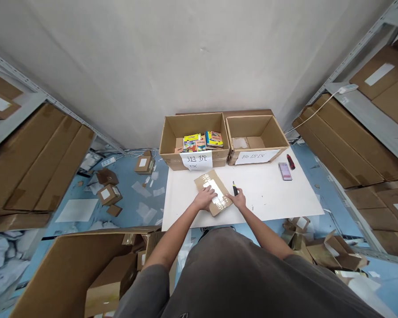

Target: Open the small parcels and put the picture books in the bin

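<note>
A small taped cardboard parcel with a white label lies on the white table. My left hand rests flat on its near left part, fingers spread, pressing it down. My right hand is closed round a dark box cutter with a yellow tip, right beside the parcel's right edge. The blade end points away from me.
Two open cartons with paper signs stand at the table's far edge: the left one holds colourful booklets, the right one a scrap. A pink item and red cutter lie right. Boxes and torn cardboard litter the blue floor; shelves flank both sides.
</note>
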`<state>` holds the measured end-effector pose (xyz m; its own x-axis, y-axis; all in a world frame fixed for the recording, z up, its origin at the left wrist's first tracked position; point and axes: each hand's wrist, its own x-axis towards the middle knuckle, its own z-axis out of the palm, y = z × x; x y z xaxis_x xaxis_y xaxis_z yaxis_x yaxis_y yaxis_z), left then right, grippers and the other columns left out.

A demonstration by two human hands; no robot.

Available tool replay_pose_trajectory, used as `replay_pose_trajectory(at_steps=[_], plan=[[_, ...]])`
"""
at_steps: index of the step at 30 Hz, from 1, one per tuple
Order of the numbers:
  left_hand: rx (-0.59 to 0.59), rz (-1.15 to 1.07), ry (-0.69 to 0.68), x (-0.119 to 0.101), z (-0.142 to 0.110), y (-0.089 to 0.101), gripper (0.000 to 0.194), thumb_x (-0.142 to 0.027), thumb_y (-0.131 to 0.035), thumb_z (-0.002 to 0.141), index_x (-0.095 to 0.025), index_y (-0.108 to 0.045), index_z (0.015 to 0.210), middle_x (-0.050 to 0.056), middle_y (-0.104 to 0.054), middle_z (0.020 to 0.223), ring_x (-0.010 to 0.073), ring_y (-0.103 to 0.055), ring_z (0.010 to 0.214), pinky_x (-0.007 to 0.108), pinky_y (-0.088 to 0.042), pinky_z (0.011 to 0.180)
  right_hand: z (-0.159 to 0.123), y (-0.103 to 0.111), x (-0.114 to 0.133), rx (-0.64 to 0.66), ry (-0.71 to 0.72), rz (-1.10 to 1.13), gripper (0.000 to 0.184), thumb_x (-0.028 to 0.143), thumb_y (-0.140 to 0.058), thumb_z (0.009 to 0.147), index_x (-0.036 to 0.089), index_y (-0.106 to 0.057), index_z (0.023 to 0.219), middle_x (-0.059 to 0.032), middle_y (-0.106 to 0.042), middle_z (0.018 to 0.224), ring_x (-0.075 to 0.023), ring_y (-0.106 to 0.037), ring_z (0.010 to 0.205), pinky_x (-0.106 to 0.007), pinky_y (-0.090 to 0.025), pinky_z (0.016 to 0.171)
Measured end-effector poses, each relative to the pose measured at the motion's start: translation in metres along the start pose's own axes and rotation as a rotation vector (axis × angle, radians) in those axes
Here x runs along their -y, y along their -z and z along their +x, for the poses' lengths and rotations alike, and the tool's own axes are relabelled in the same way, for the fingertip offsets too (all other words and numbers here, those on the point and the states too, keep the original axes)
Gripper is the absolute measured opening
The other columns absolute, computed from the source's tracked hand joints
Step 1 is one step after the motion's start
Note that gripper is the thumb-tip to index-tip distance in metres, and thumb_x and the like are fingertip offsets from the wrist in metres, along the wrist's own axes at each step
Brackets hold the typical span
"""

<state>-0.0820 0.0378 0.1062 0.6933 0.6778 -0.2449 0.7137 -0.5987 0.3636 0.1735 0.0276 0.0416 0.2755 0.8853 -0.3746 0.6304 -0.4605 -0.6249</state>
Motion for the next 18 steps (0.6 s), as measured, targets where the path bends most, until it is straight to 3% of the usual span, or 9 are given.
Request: replay_pose_trajectory(at_steps=[5,8,12,15,18], plan=[[-0.204,0.049,0.468,-0.046,-0.009,-0.030,0.090,-0.058,-0.084,0.070,-0.023,-0.052,0.146,0.018,-0.056,0.127,0.0395,-0.047,0.126,0.052,-0.031,0.112,0.050,-0.003,0.077,0.125,0.214,-0.208,0.079,0.060,-0.085,0.071,0.023,-0.052,0.132,-0.0146,-0.075,0.109,-0.0322,-0.072,0.096,-0.034,-0.051,0.075],[-0.217,0.042,0.610,-0.065,-0.004,-0.041,0.085,-0.055,-0.083,0.073,-0.026,-0.052,0.146,0.016,-0.055,0.127,0.0377,-0.047,0.125,0.052,-0.030,0.113,0.059,-0.009,0.094,0.185,0.271,-0.251,0.078,0.058,-0.086,0.071,0.022,-0.052,0.131,-0.0152,-0.075,0.109,-0.0322,-0.071,0.097,-0.034,-0.050,0.076],[-0.197,-0.003,0.653,-0.068,0.001,-0.040,0.086,-0.046,-0.088,0.068,-0.024,-0.052,0.143,0.016,-0.054,0.130,0.0378,-0.046,0.129,0.052,-0.025,0.117,0.054,0.004,0.064,0.213,0.319,-0.128,0.057,0.057,-0.068,0.089,0.024,-0.050,0.132,-0.0062,-0.074,0.096,-0.0256,-0.071,0.089,-0.031,-0.050,0.075],[-0.164,-0.041,0.659,-0.066,0.003,-0.038,0.085,-0.045,-0.090,0.065,-0.023,-0.054,0.140,0.017,-0.053,0.130,0.0378,-0.046,0.129,0.051,-0.027,0.116,0.042,0.025,0.027,0.391,0.337,0.053,0.042,0.056,-0.051,0.098,0.027,-0.051,0.128,0.0034,-0.069,0.080,-0.0177,-0.065,0.063,-0.027,-0.050,0.064],[-0.172,-0.042,0.683,-0.066,0.004,-0.037,0.081,-0.043,-0.091,0.064,-0.026,-0.057,0.136,0.015,-0.054,0.129,0.0357,-0.048,0.128,0.049,-0.030,0.115,0.028,0.046,0.001,0.604,0.360,0.141,0.037,0.056,-0.052,0.097,0.027,-0.056,0.120,0.0056,-0.068,0.077,-0.0132,-0.059,0.050,-0.024,-0.049,0.057]])
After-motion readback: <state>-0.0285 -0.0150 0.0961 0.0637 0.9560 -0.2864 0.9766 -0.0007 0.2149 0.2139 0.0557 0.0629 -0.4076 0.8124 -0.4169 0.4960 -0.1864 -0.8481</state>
